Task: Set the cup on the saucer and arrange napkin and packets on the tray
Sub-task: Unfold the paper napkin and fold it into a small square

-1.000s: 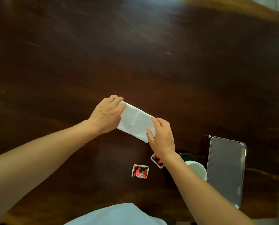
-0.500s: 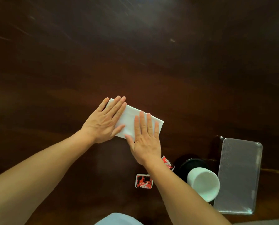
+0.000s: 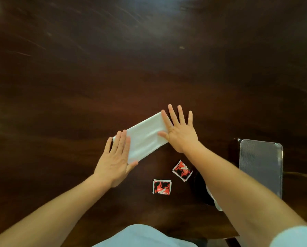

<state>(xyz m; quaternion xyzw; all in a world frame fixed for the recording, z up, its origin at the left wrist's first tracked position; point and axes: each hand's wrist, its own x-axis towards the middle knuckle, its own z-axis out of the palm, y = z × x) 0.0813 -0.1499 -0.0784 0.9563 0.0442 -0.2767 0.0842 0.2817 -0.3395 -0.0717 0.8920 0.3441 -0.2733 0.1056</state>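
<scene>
A folded white napkin (image 3: 145, 138) lies flat and slanted on the dark wooden table (image 3: 149, 59). My left hand (image 3: 116, 160) presses flat on its near left end, fingers spread. Over the napkin's far right end my right hand (image 3: 180, 131) lies flat with fingers apart. Two red and black packets sit close to me, one (image 3: 182, 170) beside my right forearm, the other (image 3: 161, 187) a little nearer. The silver ridged tray (image 3: 260, 166) stands at the right. My right forearm hides most of the white cup (image 3: 213, 200) and dark saucer (image 3: 197, 186).
The table's near edge runs just in front of my light blue clothing (image 3: 142, 236). Bare dark wood stretches far beyond and to the left of the napkin.
The napkin has turned, its right end now farther from me. My hands have slid apart to its two ends. My right forearm now covers the cup and saucer.
</scene>
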